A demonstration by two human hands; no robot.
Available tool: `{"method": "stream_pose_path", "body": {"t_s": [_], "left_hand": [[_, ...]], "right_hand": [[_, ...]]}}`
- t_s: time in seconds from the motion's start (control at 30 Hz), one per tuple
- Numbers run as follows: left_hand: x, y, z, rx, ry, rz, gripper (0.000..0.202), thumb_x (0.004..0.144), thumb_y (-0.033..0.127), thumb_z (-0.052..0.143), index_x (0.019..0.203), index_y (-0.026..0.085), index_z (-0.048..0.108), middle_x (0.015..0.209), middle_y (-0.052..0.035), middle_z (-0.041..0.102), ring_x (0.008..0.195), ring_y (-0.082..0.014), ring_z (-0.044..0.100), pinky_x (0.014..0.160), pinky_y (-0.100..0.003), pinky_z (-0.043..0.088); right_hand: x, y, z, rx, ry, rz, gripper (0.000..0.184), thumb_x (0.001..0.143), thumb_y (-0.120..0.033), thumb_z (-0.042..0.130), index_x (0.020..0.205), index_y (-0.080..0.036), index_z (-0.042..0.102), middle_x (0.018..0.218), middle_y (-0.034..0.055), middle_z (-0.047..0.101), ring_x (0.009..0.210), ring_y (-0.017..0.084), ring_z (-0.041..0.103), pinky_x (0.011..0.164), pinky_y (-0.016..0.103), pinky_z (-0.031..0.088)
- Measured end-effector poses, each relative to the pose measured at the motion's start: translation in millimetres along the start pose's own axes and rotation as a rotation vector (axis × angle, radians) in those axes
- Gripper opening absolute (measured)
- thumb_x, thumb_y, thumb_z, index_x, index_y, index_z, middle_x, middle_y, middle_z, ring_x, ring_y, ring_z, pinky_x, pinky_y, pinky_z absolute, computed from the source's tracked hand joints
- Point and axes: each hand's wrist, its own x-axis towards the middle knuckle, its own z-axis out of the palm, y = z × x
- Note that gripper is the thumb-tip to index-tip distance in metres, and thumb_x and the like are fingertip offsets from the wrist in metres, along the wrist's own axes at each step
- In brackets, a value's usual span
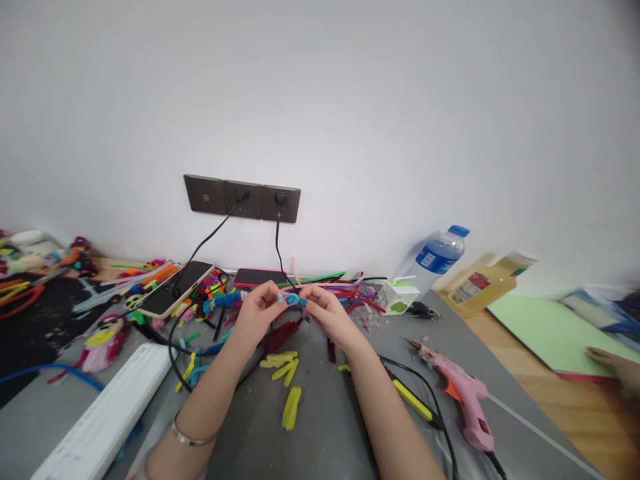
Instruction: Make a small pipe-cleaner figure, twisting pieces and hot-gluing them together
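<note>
Above the middle of the grey table (330, 440), a small blue piece (292, 299) is held up between two hands. On one side it is pinched by the left hand (259, 308), with thumb and forefinger brought close together; on the other it is gripped just as narrowly by the right hand (326, 315). Its exact shape cannot be told, as it is partly covered by the fingertips. A silver bracelet (187, 437) is worn on the left forearm.

Below the hands, yellow strips (291, 408) are laid on the table, and a dark red bundle (281, 337) is seen just behind them. Toward the wall (350, 120), coloured pipe cleaners (350, 291) are spread. On the left, a white power strip (110, 413), a phone (177, 291) and a small pink-and-yellow doll (100, 343) are placed among coloured scraps.

On the right, a pink glue gun (465, 403) is laid near a yellow-and-black tool (413, 400). Farther back, a white-and-green box (399, 297) is set beside a blue-capped bottle (435, 259). At the far right, a green sheet (540, 333) is touched by another person's hand (613, 363).
</note>
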Motion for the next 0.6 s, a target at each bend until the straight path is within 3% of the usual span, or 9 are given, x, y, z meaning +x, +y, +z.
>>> {"method": "stream_pose_path", "body": {"t_s": [0.6], "left_hand": [[-0.1,-2.8,-1.9,0.089,-0.024,0.079,0.023,0.072,0.031,0.075,0.066,0.018,0.057,0.065,0.0019,0.054,0.063,-0.0126,0.049,0.059,-0.023,0.036]], "right_hand": [[-0.9,-7.2,1.6,-0.076,-0.022,-0.018,0.021,0.08,-0.038,0.068,0.078,-0.019,0.059,0.065,-0.0037,0.048,0.058,0.012,0.039,0.057,0.025,0.03]]}}
